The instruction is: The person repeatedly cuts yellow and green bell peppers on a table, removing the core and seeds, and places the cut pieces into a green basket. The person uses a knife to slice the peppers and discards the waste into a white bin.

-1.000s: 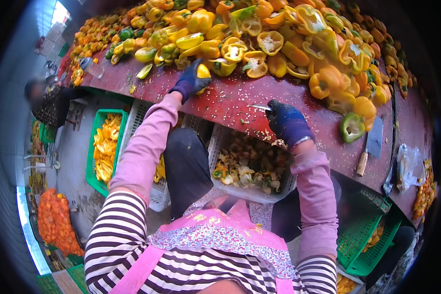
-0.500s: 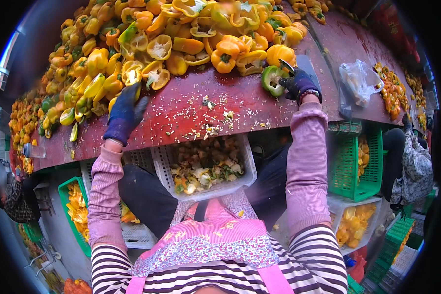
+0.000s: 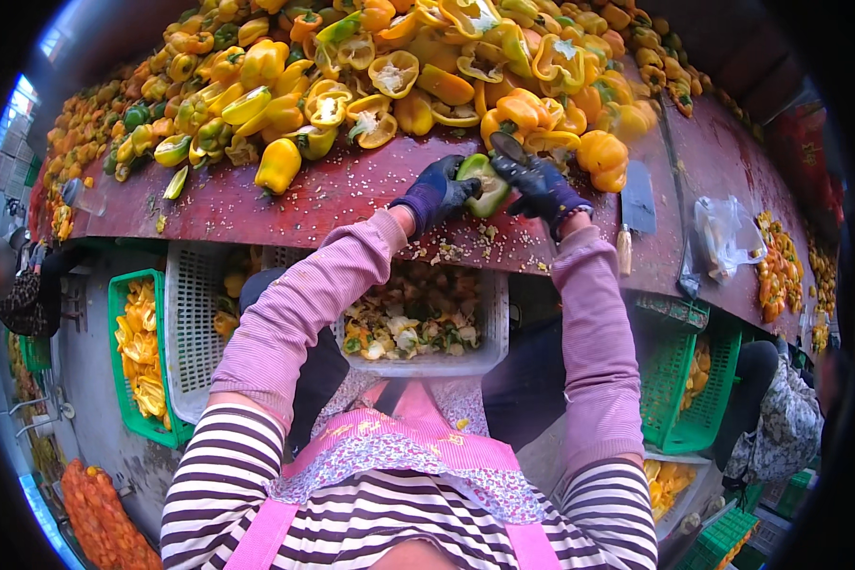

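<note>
— Holding what with the left hand (image 3: 437,194)?
— Partly curled, gripping a halved green bell pepper (image 3: 487,188), left of the cleaver (image 3: 638,198).
— And with the right hand (image 3: 542,194)?
— Clenched around a small metal tool (image 3: 508,146) (hard to make out), also left of the cleaver.

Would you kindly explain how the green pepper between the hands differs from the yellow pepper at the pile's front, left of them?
The green pepper is cut open, its pale inside showing, while the yellow pepper shows only outer skin. The green pepper is in the gloved left hand; the yellow pepper rests on the red table. Both are peppers.
</note>
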{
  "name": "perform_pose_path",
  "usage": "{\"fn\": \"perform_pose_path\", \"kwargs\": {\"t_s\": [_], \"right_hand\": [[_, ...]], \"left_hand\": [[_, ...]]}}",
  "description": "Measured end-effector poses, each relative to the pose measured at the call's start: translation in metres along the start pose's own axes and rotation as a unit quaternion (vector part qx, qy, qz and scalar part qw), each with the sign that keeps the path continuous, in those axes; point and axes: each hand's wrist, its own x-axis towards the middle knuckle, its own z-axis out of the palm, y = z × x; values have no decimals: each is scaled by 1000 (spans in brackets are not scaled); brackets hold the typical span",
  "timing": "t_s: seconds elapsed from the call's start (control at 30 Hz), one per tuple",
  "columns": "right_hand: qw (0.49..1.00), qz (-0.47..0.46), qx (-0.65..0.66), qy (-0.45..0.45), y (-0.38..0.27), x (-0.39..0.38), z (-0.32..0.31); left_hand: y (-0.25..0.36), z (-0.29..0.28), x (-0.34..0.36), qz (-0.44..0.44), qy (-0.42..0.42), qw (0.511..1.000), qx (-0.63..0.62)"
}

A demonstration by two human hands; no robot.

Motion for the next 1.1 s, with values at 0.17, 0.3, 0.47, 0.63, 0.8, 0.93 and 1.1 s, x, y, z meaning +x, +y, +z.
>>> {"fn": "perform_pose_path", "kwargs": {"t_s": [0.17,0.3,0.47,0.63,0.8,0.93,1.1], "right_hand": [[945,72,320,0,15,29,17],[891,-11,453,-12,-27,11,86],[980,-151,103,83,-42,1,69],[868,-306,-313,233,-11,22,77],[895,-160,-364,203,-13,25,90],[958,-60,-273,72,2,40,96],[986,87,142,-23,-34,19,116]], "left_hand": [[74,-24,-21,-15,9,969,-246],[98,-22,-52,227,118,942,-218],[95,-77,-53,139,151,927,-314],[81,-72,-48,169,189,965,-61],[78,-57,-49,244,262,913,194],[70,-51,-48,203,226,900,312],[77,-45,-40,337,297,854,261]]}}
